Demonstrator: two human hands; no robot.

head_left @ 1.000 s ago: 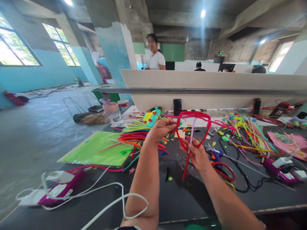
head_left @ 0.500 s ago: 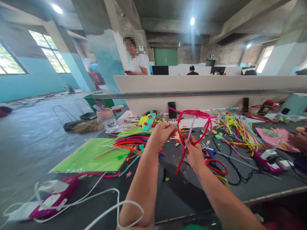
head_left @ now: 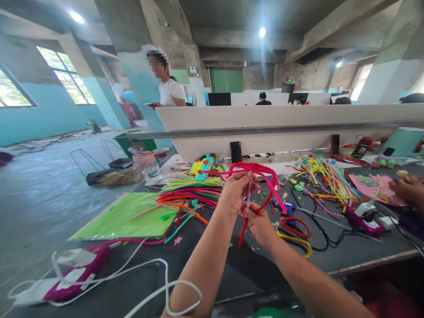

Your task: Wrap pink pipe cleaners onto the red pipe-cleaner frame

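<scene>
Red and pink pipe cleaners (head_left: 251, 166) are bent into a rounded loop above the table, with loose ends sticking out left and right. A pale purple pipe cleaner (head_left: 249, 194) runs down through its middle. My left hand (head_left: 236, 193) is closed, pinching the purple pipe cleaner near its upper part. Lower down, my right hand (head_left: 260, 224) pinches the same stem where it meets the red ends, one of which hangs below. Fingers hide part of the loop's left side.
Bundled pipe cleaners (head_left: 188, 190) lie left, beside a green sheet in plastic (head_left: 126, 216). More pipe cleaners (head_left: 326, 181), a blue glue gun (head_left: 290, 210) and power strips (head_left: 364, 221) sit right. A white cable (head_left: 165, 287) crosses the front. Another person's hand (head_left: 409, 187) shows at far right.
My left hand has moved right and down onto the purple pipe cleaner. The loop has tilted and its pink end now points down to the right. The standing person has shifted left.
</scene>
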